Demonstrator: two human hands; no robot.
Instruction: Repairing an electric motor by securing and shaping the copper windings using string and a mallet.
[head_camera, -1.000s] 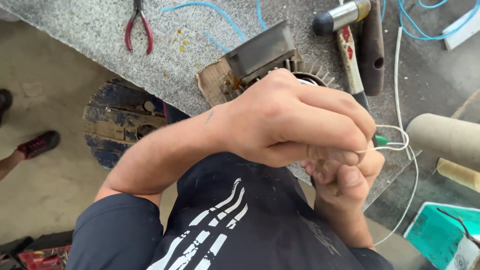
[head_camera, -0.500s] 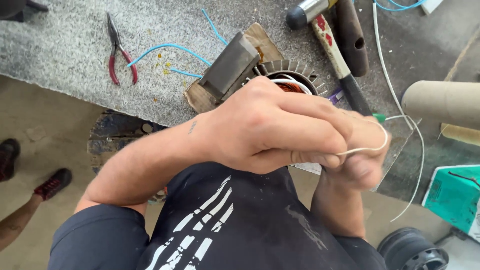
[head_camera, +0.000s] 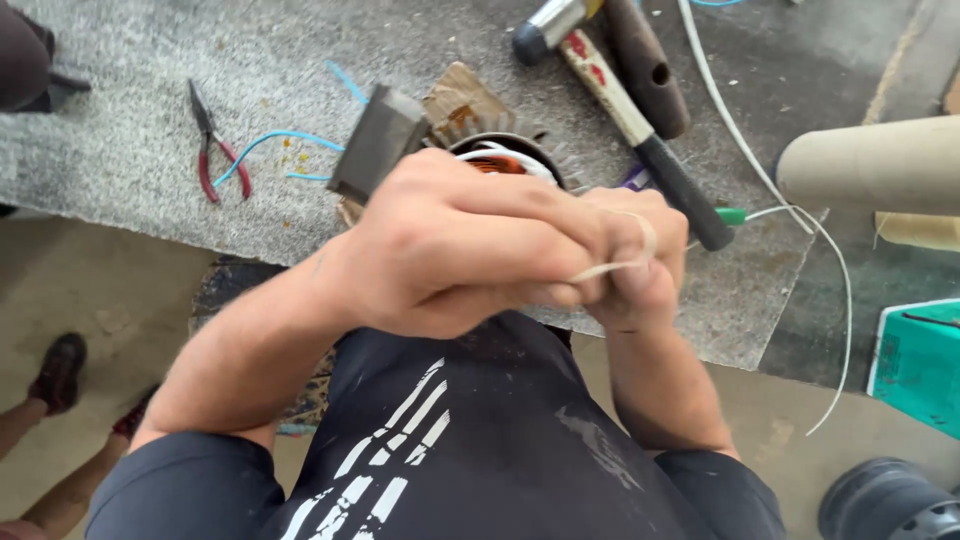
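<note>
The work in hand is the tying of a pale cord (head_camera: 612, 268) at a motor stator (head_camera: 500, 158), and it appears to be mid-way: white lacing already lies over the copper winding visible at the top of the stator, while the cord is not yet cut and a long free run trails away to the right of the grip, curving down past the bench (head_camera: 120, 150) edge. How much of the winding remains unlaced cannot be told, since the hands cover most of the stator. The left hand (head_camera: 450, 250) is clenched into a tight fist, fingers fully curled, directly in front of the stator; the cord emerges from between its fingertips. The right hand (head_camera: 635, 265) is pressed against the left, also closed, with a loop of cord wrapped over a finger; both hands grip the same cord and touch each other. The stator sits just behind the grip, touching or nearly touching the knuckles. A hammer (head_camera: 630, 115) lies behind and to the right of the grip, its black handle end close to the right hand. Red-handled pliers (head_camera: 208, 150) lie well to the left with blue wire offcuts (head_camera: 275, 140) beside them. A cardboard tube (head_camera: 870, 165) lies far right.
</note>
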